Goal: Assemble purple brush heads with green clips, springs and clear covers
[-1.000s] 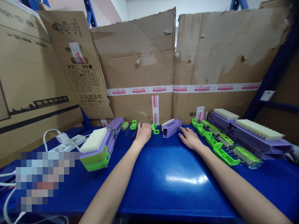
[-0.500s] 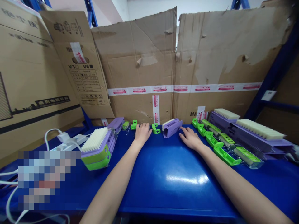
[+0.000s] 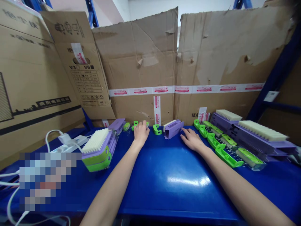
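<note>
My left hand [image 3: 141,134] is at the back of the table, its fingers bent down over a small clear-and-green piece [image 3: 147,124] that shows past the fingertips; most of that piece is hidden. Just left of these fingers is a green bracket [image 3: 135,124], partly covered. Another green bracket [image 3: 157,129] lies to the right, apart from the hand. A purple housing [image 3: 174,129] with cream bristles on its far side lies between my hands. My right hand [image 3: 192,139] rests on the table with fingers spread, the index fingertip at the housing's right end.
To the right stand a row of green brackets [image 3: 213,141], clear cases with green inserts [image 3: 250,157] and purple brush housings [image 3: 261,131]. At left are an assembled brush [image 3: 96,150] and a white power strip [image 3: 70,145] with cables. Cardboard sheets [image 3: 141,62] wall the back.
My left hand has shifted slightly left, and a clear-and-green piece now shows beside its fingertips. My right hand and the purple housing have stayed in place.
</note>
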Available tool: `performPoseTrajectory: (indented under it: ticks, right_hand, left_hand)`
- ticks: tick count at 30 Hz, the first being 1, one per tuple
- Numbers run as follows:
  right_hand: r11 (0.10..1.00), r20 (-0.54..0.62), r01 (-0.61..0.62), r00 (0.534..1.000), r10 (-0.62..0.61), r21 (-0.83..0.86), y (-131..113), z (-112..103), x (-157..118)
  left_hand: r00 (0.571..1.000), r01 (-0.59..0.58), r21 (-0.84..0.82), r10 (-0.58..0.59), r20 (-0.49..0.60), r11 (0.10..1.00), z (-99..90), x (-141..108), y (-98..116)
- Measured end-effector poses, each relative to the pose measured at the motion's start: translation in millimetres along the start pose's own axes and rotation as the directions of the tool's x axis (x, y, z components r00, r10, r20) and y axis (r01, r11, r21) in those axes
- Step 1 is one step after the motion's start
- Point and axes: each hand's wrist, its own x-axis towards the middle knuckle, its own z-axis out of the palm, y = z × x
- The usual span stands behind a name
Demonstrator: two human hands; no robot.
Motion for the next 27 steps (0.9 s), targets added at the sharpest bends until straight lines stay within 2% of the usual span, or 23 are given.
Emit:
performPoseTrajectory:
  ticks: [2,5,10,17,27]
  right_hand:
    - [1.0,-0.003,0.004,1.0,-0.004,0.001,0,1,0]
    - [1.0,-0.003,0.004,1.0,-0.004,-0.001,0,1,0]
    - [1.0,0.01,-0.001,1.0,0.001,0.002,0,0,0]
    - [1.0,0.007,0.008,1.0,-0.008,0.008,2,1,1]
    - [1.0,0.008,0.004,1.0,-0.004,-0.005,1,1,1]
  left_hand:
    - [0.995,0.085,0.02,-0.084,-0.047,0.996,-11.7,2,-7]
    - [0.98,0.196,0.053,-0.193,-0.054,0.979,-30.8,4,-20]
    - [0.953,0.294,0.125,-0.301,0.04,0.947,-49.4,4,-36]
    - [0.933,0.346,0.222,-0.359,0.024,0.912,-44.6,6,-45]
    - [0.908,0.374,0.226,-0.405,0.11,0.9,-36.1,6,-46]
